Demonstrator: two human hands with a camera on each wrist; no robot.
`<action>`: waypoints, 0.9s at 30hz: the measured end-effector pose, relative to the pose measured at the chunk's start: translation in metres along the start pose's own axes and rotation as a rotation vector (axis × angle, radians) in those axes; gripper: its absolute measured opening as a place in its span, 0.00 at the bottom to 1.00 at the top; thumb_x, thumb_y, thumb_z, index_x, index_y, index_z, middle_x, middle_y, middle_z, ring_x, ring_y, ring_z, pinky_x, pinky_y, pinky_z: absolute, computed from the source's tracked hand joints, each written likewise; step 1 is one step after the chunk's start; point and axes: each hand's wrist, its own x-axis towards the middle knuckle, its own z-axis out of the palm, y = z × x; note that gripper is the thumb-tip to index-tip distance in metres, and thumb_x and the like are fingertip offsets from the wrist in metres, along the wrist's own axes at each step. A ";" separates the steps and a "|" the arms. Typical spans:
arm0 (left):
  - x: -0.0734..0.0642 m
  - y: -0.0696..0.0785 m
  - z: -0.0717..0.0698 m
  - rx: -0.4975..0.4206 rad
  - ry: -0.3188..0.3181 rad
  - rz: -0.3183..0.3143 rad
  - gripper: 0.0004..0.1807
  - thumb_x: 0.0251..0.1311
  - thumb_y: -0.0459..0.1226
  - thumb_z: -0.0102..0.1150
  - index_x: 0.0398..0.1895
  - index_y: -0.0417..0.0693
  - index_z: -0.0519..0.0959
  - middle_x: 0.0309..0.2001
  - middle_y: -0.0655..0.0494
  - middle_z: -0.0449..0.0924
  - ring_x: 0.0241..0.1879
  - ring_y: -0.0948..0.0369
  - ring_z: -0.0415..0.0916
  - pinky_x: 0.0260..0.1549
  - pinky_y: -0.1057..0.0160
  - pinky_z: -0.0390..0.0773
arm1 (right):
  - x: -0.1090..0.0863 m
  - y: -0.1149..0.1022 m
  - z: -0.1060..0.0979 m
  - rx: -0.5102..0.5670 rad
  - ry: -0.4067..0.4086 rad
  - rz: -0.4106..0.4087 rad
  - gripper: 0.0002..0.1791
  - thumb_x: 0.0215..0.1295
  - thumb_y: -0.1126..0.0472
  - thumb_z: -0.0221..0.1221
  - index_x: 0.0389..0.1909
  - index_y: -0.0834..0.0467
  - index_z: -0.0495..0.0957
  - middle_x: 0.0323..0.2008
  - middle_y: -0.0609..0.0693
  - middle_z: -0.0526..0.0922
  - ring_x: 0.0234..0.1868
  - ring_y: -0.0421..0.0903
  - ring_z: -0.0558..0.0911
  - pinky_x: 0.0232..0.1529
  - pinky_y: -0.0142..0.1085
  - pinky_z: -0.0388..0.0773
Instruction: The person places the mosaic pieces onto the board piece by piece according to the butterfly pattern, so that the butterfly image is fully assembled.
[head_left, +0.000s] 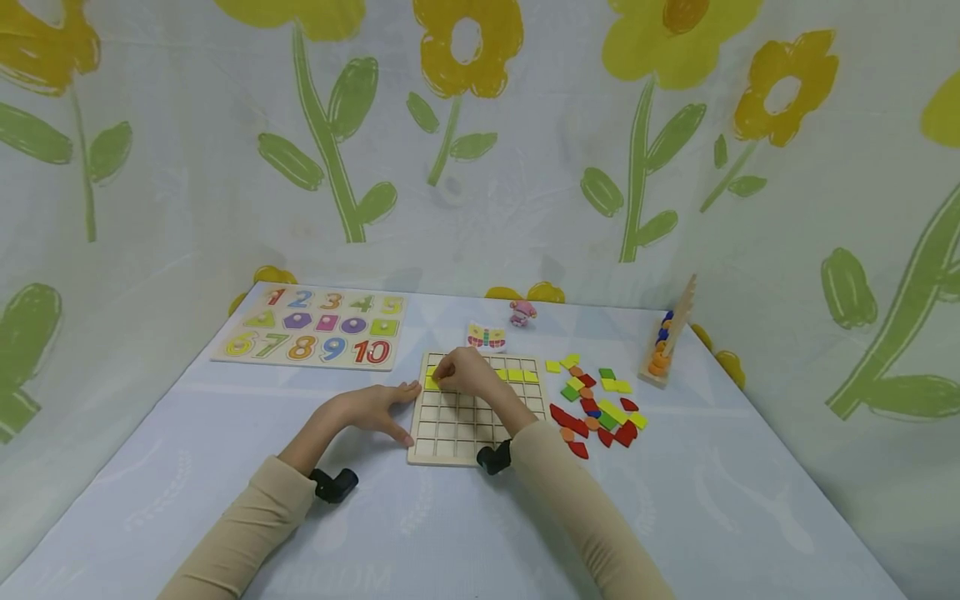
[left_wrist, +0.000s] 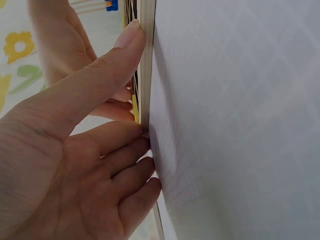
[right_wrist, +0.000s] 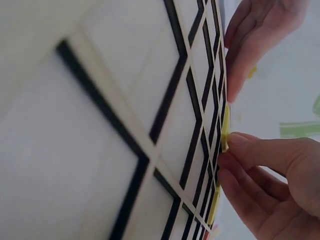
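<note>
One left hand (head_left: 372, 407) spread against grid board (head_left: 446, 459) edge | right hand (head_left: 468, 373) pinching yellow tile (right_wrist: 224, 143), mostly finger-hidden

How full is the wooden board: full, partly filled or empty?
Partly filled: the board has yellow tiles in a row near its far edge, while many nearer squares are bare. The right hand hides some squares.
</note>
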 end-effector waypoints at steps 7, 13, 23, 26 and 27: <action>0.000 0.000 0.001 0.007 -0.001 -0.013 0.55 0.47 0.53 0.72 0.74 0.41 0.55 0.74 0.42 0.48 0.73 0.46 0.45 0.69 0.44 0.48 | -0.009 0.005 -0.005 0.004 -0.012 0.027 0.08 0.62 0.65 0.64 0.41 0.59 0.86 0.35 0.48 0.85 0.35 0.40 0.80 0.38 0.29 0.78; 0.001 0.002 0.002 0.008 -0.004 -0.036 0.55 0.46 0.53 0.73 0.75 0.43 0.54 0.75 0.44 0.48 0.74 0.48 0.44 0.69 0.45 0.47 | -0.030 0.019 -0.018 0.020 0.004 0.027 0.10 0.63 0.65 0.63 0.44 0.59 0.85 0.37 0.48 0.85 0.38 0.42 0.81 0.42 0.32 0.79; 0.001 0.000 0.000 0.003 -0.001 -0.013 0.55 0.47 0.52 0.73 0.74 0.42 0.54 0.75 0.44 0.47 0.74 0.47 0.44 0.70 0.46 0.47 | -0.077 0.048 -0.045 0.005 0.072 0.019 0.09 0.59 0.68 0.65 0.41 0.61 0.85 0.36 0.51 0.84 0.35 0.44 0.80 0.40 0.34 0.80; 0.001 0.000 0.001 0.005 -0.004 -0.007 0.55 0.47 0.53 0.72 0.74 0.41 0.53 0.75 0.43 0.47 0.74 0.47 0.44 0.70 0.46 0.47 | -0.092 0.054 -0.051 -0.014 0.070 0.039 0.09 0.59 0.68 0.66 0.40 0.61 0.85 0.35 0.51 0.85 0.34 0.43 0.79 0.38 0.33 0.80; 0.001 0.000 0.001 0.007 -0.005 -0.007 0.55 0.47 0.53 0.72 0.74 0.41 0.53 0.75 0.43 0.47 0.74 0.47 0.43 0.70 0.46 0.46 | -0.097 0.055 -0.053 -0.019 0.068 0.047 0.08 0.58 0.68 0.66 0.40 0.61 0.85 0.34 0.50 0.84 0.34 0.43 0.79 0.38 0.33 0.79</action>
